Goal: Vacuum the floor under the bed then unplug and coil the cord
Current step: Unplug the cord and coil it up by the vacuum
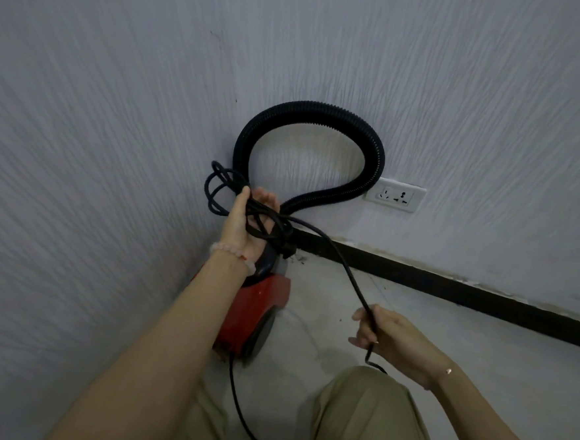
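A red vacuum cleaner (258,310) stands on the floor by the wall, its black ribbed hose (310,108) arching up in a loop against the wall. My left hand (243,223) is raised above the vacuum with several loops of the black power cord (343,268) wound across its palm. From there the cord runs down to my right hand (387,333), which pinches it between the fingers, then trails along the floor back to the vacuum. The white wall socket (395,194) has nothing plugged in.
A black skirting board (465,290) runs along the foot of the textured grey wall. The pale floor (331,291) has some dark specks near the vacuum. My knees in khaki trousers (367,421) fill the lower middle.
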